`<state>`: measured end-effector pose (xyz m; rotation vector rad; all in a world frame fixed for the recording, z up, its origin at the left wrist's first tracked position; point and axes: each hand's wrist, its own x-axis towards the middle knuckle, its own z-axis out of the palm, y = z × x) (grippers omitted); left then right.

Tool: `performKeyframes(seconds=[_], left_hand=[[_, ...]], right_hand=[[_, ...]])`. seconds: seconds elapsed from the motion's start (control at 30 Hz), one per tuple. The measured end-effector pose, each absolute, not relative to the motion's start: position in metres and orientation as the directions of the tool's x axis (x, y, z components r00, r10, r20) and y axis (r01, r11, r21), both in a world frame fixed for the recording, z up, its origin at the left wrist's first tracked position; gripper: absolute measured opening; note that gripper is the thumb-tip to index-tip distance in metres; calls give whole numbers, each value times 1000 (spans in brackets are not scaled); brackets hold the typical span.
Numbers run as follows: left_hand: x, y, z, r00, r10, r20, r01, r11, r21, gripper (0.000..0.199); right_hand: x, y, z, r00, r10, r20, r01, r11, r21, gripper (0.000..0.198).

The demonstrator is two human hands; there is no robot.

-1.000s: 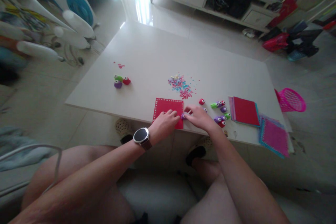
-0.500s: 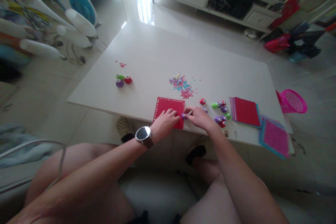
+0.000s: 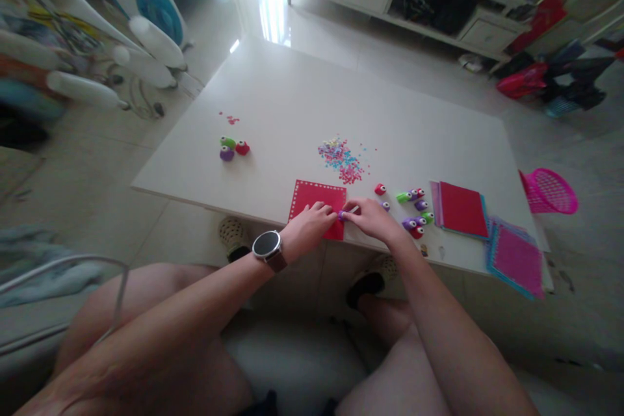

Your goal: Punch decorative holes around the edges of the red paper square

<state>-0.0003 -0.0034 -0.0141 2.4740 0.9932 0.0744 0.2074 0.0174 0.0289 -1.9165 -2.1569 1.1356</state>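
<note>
A red square of paper lies at the table's near edge, small cut-out holes running along its far and left sides. My left hand, with a watch on the wrist, rests on this sheet with its fingers stretched out. At the sheet's right edge, a small purple craft punch is pinched in my right hand. My fingers partly hide the punch. Just right of that hand stand a red punch and another purple punch. Beyond the sheet is a heap of coloured paper confetti.
Several more punches cluster at the right, beside a stack of red-topped paper and a stack of punched purple and blue sheets. Three punches stand at the left near red bits. A pink basket is past the table's right end.
The whole view has shifted slightly, so the scene sits a little further right. Both hands keep nearly the same place on the red paper and the purple punch.
</note>
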Motion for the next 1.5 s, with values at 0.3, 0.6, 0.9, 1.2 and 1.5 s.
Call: performKeyframes(seconds=[0.3,0.6,0.9,1.2,1.5], left_hand=[[0,-3,-16,746,655,-119,636,-647,422,34],[-4,0,-10,754,647,-117,621,-643,448,72],[3,-4,-2,707,679,-198,687,-595,417,65],[3,-1,-5,724,675,-138,659,-619,428,54],[3,0,-11,734,671,-107,643,-635,427,26]], right_hand=[[208,17,27,-223,884,-410,846,-34,-532,4],[210,24,5,-98,892,-440,825,-175,-538,10],[202,36,8,-13,867,-498,882,-224,-414,10],[214,32,14,-32,848,-529,842,-263,-472,10],[223,28,17,-98,909,-406,861,-127,-493,24]])
